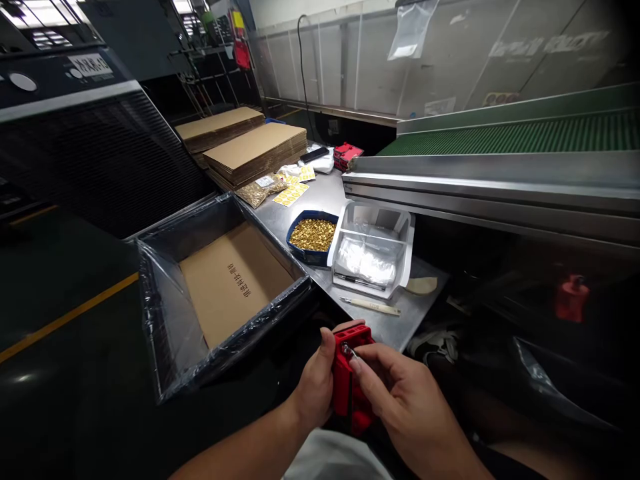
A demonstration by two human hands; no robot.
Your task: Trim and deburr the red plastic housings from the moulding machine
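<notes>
My left hand (pixel 316 383) grips a red plastic part (pixel 350 373) from its left side, thumb up along the edge. My right hand (pixel 400 393) is closed in a pinch at the top of the red part, holding a small metal piece (pixel 349 351) against it. Both hands are low in the view, just in front of the steel table's (pixel 330 197) near edge. A blue tray of small brass pieces (pixel 313 235) sits on the table beyond my hands.
A plastic-lined bin with cardboard at its bottom (pixel 225 280) stands left. A clear tub with plastic bags (pixel 373 250), a pen (pixel 371 305), yellow label sheets (pixel 291 193), flat cardboard stacks (pixel 253 150) and more red parts (pixel 346 155) are on the table. A green conveyor (pixel 515 137) runs right.
</notes>
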